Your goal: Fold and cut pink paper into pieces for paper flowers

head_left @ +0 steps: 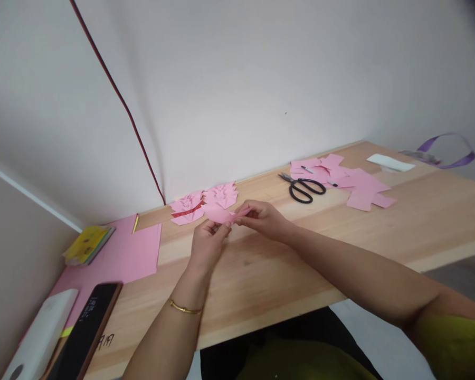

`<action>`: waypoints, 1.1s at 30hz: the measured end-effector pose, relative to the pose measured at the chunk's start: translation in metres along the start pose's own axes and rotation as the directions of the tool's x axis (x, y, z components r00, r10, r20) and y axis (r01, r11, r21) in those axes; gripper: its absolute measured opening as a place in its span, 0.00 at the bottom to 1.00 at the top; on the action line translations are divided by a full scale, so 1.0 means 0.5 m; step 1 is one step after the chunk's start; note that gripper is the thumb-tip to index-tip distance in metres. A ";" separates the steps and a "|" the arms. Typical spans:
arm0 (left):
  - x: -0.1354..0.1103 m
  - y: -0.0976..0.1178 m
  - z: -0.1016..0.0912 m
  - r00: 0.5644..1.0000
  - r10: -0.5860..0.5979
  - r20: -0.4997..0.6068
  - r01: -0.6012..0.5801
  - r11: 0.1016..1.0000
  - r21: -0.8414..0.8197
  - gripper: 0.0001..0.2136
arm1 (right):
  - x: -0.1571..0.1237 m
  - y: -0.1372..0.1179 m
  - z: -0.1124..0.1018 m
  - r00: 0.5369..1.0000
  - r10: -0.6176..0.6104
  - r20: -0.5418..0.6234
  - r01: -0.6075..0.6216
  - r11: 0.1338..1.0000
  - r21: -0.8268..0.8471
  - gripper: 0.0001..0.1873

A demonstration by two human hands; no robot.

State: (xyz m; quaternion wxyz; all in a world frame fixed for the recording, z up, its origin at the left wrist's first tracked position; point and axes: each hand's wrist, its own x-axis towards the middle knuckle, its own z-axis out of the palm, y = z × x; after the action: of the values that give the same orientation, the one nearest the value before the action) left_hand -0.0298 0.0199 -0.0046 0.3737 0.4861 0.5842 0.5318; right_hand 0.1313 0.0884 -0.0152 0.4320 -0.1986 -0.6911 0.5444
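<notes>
Both my hands pinch a small folded piece of pink paper point(226, 215) just above the wooden table point(340, 243). My left hand point(206, 244) grips its near end with closed fingers; a gold bangle is on that wrist. My right hand point(263, 218) pinches the far end, fingers closed. Two finished folded pink paper shapes point(206, 200) lie right behind the hands against the wall.
Black scissors point(304, 187) and several loose pink paper squares point(352, 182) lie at the right back. A large pink sheet point(126, 253), a yellow pad point(87, 244), a phone point(85, 332) and a white box point(39, 338) sit at the left. A purple ribbon point(451, 153) is far right.
</notes>
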 end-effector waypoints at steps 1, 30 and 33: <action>-0.002 0.001 0.001 1.000 0.006 0.006 -0.006 1.000 0.005 0.10 | 0.000 0.000 0.000 1.000 0.017 -0.016 -0.017 1.000 -0.013 0.11; -0.004 -0.004 0.005 0.998 0.060 -0.009 -0.058 0.994 0.094 0.11 | 0.002 -0.003 -0.003 0.999 0.003 -0.037 -0.004 0.999 -0.044 0.10; -0.002 -0.007 0.004 0.998 0.070 -0.010 -0.068 0.990 0.127 0.11 | 0.002 0.000 -0.002 0.999 0.005 -0.049 -0.007 0.999 -0.047 0.10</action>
State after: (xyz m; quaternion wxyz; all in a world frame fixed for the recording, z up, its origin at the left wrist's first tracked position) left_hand -0.0282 0.0194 -0.0085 0.3196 0.5249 0.6021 0.5098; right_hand 0.1317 0.0899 -0.0148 0.4425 -0.2242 -0.6924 0.5239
